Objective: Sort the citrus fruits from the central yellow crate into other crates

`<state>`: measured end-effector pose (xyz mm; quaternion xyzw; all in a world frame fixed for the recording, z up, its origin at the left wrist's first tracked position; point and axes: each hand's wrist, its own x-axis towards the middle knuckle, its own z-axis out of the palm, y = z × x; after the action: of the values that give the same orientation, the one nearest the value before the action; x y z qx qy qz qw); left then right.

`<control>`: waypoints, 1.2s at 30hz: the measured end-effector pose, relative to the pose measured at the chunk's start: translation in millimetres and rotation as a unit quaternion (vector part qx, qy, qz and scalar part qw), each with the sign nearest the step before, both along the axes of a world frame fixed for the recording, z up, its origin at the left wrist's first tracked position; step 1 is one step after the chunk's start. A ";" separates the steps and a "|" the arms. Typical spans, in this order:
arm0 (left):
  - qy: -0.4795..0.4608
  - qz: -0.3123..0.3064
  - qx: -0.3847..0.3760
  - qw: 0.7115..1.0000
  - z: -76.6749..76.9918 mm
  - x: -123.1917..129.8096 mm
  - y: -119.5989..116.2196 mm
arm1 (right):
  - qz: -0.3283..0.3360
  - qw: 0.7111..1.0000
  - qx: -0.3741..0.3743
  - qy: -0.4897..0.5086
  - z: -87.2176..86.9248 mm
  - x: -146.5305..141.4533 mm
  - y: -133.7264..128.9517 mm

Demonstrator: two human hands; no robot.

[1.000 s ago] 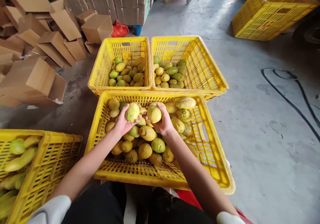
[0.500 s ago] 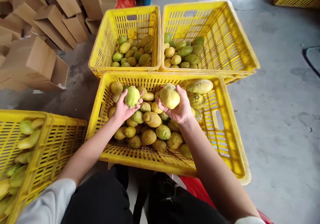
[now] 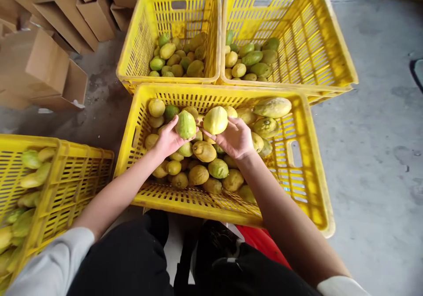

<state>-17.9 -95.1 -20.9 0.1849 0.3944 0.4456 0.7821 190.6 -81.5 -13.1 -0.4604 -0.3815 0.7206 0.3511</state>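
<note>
My left hand [image 3: 172, 141] holds a green fruit [image 3: 186, 125] above the near yellow crate [image 3: 211, 212]. In my right hand [image 3: 236, 138] rests a pale yellow fruit [image 3: 215, 120], held at the fingertips with the palm partly bare. The two fruits are close together, with a small gap between them. Beneath my hands, many green and yellow fruits [image 3: 204, 151] lie in the crate. A long yellowish fruit [image 3: 272, 107] sits in its far right corner.
Two more yellow crates [image 3: 172, 79] [image 3: 287, 83] with fruit stand beyond the near one. Another fruit crate [image 3: 82, 148] is at the left. Cardboard boxes [image 3: 46, 67] are piled at the back left.
Both fruits have come closer together and been turned in my hands. My right hand has opened somewhat around its fruit. The view has shifted, so the crates sit higher in the picture.
</note>
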 end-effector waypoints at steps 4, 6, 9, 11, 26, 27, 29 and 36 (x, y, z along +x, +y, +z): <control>-0.020 0.023 -0.014 0.999 9.2 -2.3 -0.6 | -0.067 0.994 -0.022 0.087 1.4 -1.0 -3.5; -0.023 0.033 -0.017 0.999 15.1 -2.9 -0.6 | -0.078 0.986 -0.052 0.138 2.2 -1.4 -4.1; -0.049 0.045 -0.021 0.998 20.8 -3.1 -0.5 | -0.085 0.969 -0.089 0.215 0.3 -0.9 -2.9; -0.079 0.049 -0.024 0.995 21.6 -3.3 -0.7 | -0.093 0.959 -0.093 0.251 -3.2 -0.3 -1.7; -0.187 0.075 -0.056 0.978 27.5 -7.9 -4.8 | -0.087 0.926 -0.083 0.359 -13.8 0.1 -1.7; -0.186 0.066 -0.047 0.979 27.5 -8.0 -5.2 | -0.083 0.927 -0.088 0.355 -12.9 -0.1 -2.0; -0.187 0.046 -0.026 0.981 26.4 -7.9 -5.6 | -0.077 0.931 -0.098 0.344 -11.0 -0.7 -2.1; -0.203 0.076 -0.034 0.976 19.8 -7.5 -4.8 | -0.111 0.920 -0.105 0.362 -11.4 -0.9 -0.6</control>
<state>-25.4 -99.9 -1.1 0.0339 0.2552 0.5183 0.8155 189.7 -82.1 -24.5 -0.2422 -0.0971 0.8300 0.4929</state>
